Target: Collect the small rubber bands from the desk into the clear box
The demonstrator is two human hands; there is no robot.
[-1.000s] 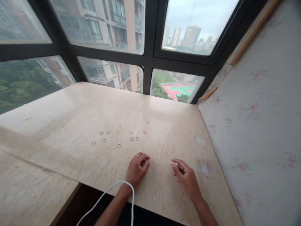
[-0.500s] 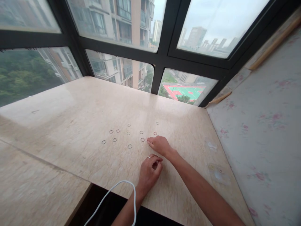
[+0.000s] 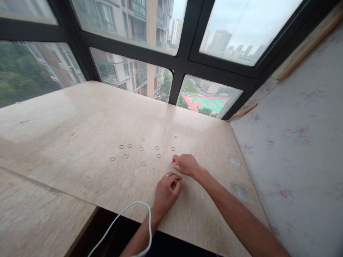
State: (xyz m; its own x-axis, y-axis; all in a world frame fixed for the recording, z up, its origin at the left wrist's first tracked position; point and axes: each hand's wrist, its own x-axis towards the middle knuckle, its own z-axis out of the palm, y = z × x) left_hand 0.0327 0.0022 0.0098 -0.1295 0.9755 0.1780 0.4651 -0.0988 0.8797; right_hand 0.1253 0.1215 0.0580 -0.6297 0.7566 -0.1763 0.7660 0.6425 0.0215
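A small red piece [image 3: 173, 162], apparently a thin ring, shows at the fingertips of the right hand [image 3: 187, 165], which are together on it just nearer the person than a loose thin red ring [image 3: 173, 149] on the beige, marble-patterned worktop [image 3: 66, 139]. The grip is fine and mostly hidden; from where I stand in the room, a slight slip of the pads could let the piece spring away, and a knuckle drifting forward could nudge that red ring. Ten more thin round rings [image 3: 143, 164], some dark, some pinkish, lie beyond it and to its left; flat and light, they could scatter under a sleeveless forearm or a dragging finger. Nearer the person and slightly left of the red ring, the left hand [image 3: 165, 194] rests curled, with nothing visible in it; whether thumb and finger meet I cannot tell. Farther toward the person, a white cable [image 3: 136, 202] loops across the left forearm and could snag if that arm swings out. The worktop's front edge gives onto a dark opening [image 3: 107, 221], where a dropped ring might be lost. To the red ring's right, a clear plastic packet [image 3: 241, 191] lies near the floral wall [image 3: 300, 160].
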